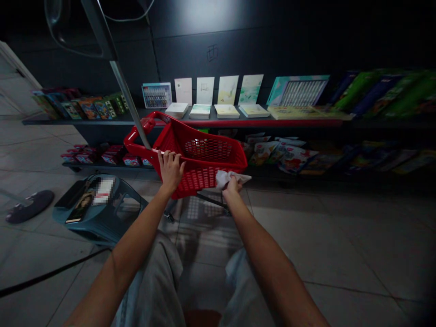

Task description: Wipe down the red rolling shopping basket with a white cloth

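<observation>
A red plastic shopping basket on wheels stands tilted on the tiled floor in front of me. My left hand is closed over its near rim, fingers wrapped on the edge. My right hand is closed on a crumpled white cloth and presses it against the basket's right side wall. The basket's grey pole handle rises up and to the left. My knees in light trousers show at the bottom.
Dark shelves along the wall carry books, cards and coloured boxes. A teal basket with a phone and booklet lies on the floor at left, beside a round stand base. A black cable runs across the floor.
</observation>
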The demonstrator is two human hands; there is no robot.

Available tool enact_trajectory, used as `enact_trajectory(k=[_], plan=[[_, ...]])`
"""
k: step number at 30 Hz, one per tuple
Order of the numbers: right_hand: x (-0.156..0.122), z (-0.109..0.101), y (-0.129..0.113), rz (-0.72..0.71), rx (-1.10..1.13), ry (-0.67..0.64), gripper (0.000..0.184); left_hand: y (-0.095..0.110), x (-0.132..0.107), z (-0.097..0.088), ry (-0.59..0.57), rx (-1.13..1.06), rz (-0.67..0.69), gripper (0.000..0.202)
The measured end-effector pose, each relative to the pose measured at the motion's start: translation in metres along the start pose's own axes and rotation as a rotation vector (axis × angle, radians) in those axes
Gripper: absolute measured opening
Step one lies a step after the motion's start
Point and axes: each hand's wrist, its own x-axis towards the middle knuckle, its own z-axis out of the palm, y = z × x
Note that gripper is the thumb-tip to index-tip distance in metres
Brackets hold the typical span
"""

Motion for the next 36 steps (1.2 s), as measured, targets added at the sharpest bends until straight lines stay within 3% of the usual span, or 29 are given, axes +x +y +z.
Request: enact_trajectory(k=[4,6,8,10,12,14,15,19,23,31,36], plan=[[0.015,-0.014,-0.043,-0.073,-0.047,0.176,0.026,-0.001,-0.002,-0.004,-0.021,-0.021,0.004,0.037],[0.01,-0.013,-0.056,-0.239,-0.157,0.212,0.031,0.0,-0.002,-0.005,-0.022,-0.023,0.005,0.038],[-0.004,-0.007,-0.061,-0.496,-0.312,0.194,0.036,0.0,-0.002,-0.004,-0.014,-0.015,0.009,0.039],[-0.025,0.004,-0.061,-0.757,-0.445,0.011,0.038,0.0,-0.002,-0.004,-0.003,0.0,0.014,0.039],[-0.052,0.017,-0.057,-0.965,-0.561,-0.342,0.038,0.001,-0.002,-0.003,0.003,0.019,0.013,0.038],[-0.076,0.028,-0.053,-1.092,-0.692,-0.672,0.037,0.001,-0.002,-0.002,-0.001,0.036,0.013,0.038],[-0.087,0.032,-0.051,-1.122,-0.758,-0.765,0.037,0.001,-0.002,-0.003,-0.007,0.038,0.012,0.038],[-0.107,0.038,-0.052,-1.074,-0.925,-0.808,0.045,0.001,-0.002,-0.004,-0.037,0.015,0.002,0.042],[-0.098,0.03,-0.067,-0.927,-1.015,-0.677,0.047,-0.001,-0.001,-0.005,-0.037,-0.004,-0.007,0.038],[-0.031,-0.006,-0.11,-0.711,-1.364,-0.435,0.04,-0.005,-0.002,-0.009,-0.055,-0.011,0.012,0.034],[0.007,-0.03,-0.126,-0.543,-1.438,-0.342,0.038,-0.004,-0.002,-0.007,-0.033,0.003,0.009,0.034]])
